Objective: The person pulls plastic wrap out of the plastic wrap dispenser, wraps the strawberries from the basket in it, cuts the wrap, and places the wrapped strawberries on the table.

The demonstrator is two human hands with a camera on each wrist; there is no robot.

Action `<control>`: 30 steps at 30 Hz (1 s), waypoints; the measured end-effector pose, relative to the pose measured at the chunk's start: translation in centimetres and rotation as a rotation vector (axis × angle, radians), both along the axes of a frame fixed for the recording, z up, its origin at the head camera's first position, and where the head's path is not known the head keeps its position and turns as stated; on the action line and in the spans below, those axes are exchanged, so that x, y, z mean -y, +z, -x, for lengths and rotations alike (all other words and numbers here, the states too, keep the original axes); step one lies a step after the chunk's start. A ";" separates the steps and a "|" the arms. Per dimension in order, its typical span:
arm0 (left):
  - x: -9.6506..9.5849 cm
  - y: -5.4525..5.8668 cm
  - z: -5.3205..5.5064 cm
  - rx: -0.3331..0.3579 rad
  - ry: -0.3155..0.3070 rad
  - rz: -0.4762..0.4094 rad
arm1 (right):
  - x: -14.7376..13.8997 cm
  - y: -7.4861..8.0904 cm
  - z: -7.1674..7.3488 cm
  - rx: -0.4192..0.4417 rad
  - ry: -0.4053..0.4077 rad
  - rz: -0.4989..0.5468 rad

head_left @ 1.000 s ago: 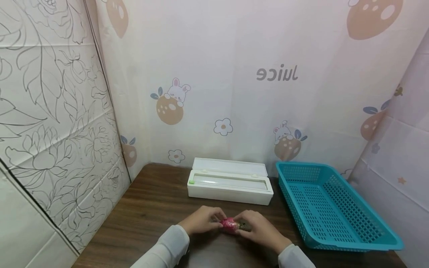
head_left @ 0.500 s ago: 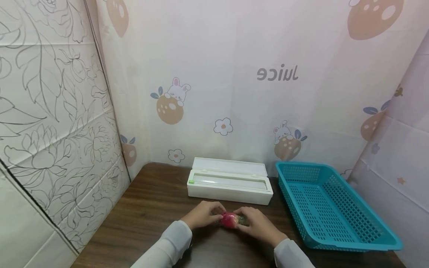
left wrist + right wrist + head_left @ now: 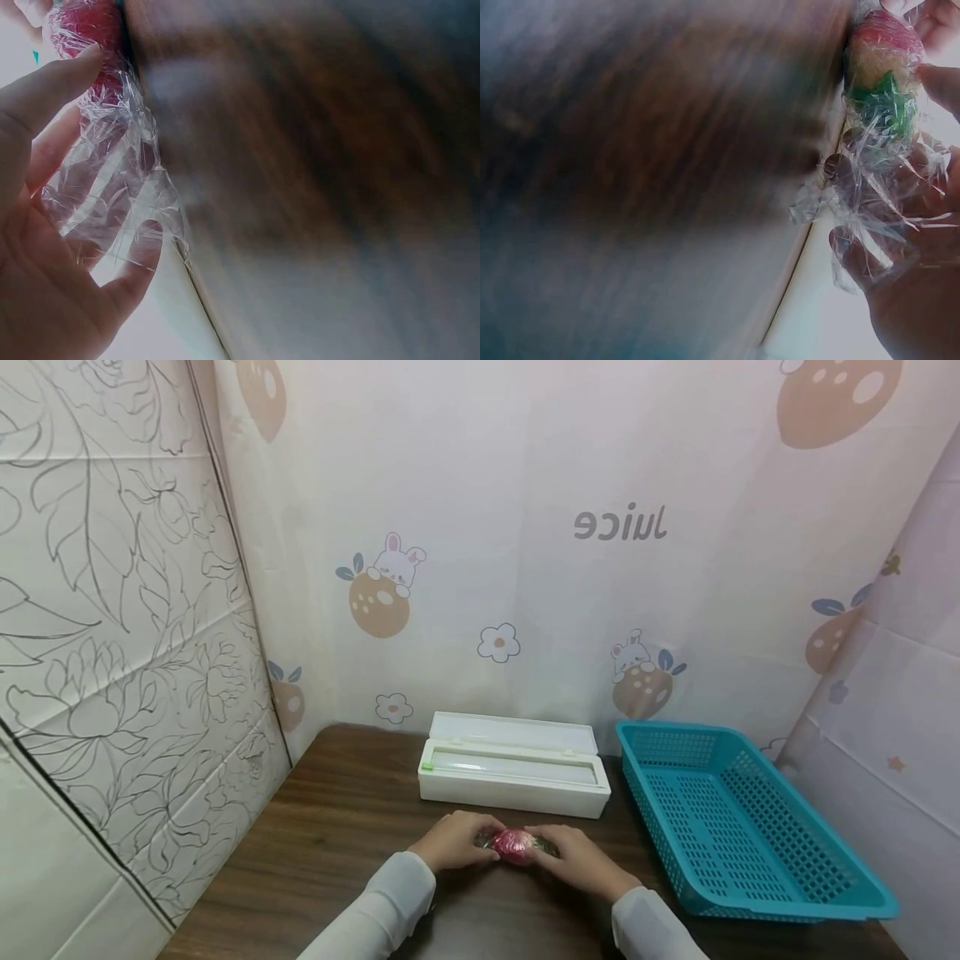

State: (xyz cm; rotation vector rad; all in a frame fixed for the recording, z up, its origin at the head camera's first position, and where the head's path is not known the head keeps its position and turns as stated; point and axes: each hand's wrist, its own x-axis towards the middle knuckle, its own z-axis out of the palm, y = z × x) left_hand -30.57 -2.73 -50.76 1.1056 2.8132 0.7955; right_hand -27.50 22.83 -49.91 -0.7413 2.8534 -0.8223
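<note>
A red strawberry (image 3: 513,847) with a pale band and green leaves lies wrapped in clear cling film, low over the dark wooden table. My left hand (image 3: 456,842) pinches its red end between thumb and finger; crumpled film (image 3: 112,180) trails across the palm and the other fingers in the left wrist view. From the other side my right hand (image 3: 581,862) grips the leafy end, the thumb touching the fruit. Loose film (image 3: 870,195) bunches over its curled fingers in the right wrist view. In the head view both hands partly cover the film ends.
Behind the hands stands a white cling film dispenser (image 3: 513,802) with its lid raised and a green slider at the left. A blue-green plastic basket (image 3: 750,903) sits at the right. Patterned sheets (image 3: 498,527) hang behind and at the sides of the table (image 3: 315,852).
Both hands and the strawberry have shifted slightly up and away from the body. Film now shows bunched at the left hand, whose fingers sit closer round that end.
</note>
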 end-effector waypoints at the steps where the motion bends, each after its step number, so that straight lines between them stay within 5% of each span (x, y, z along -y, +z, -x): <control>1: 0.0 0.0 0.0 -0.002 0.003 0.007 | 0.0 0.0 0.0 0.007 -0.001 0.000; 21: -0.1 0.2 0.1 0.019 0.008 0.022 | 0.1 0.0 -0.1 -0.063 0.031 -0.016; 30: 0.5 2.5 -0.2 0.008 -0.036 -0.094 | 0.1 1.4 -0.3 -0.137 0.000 0.066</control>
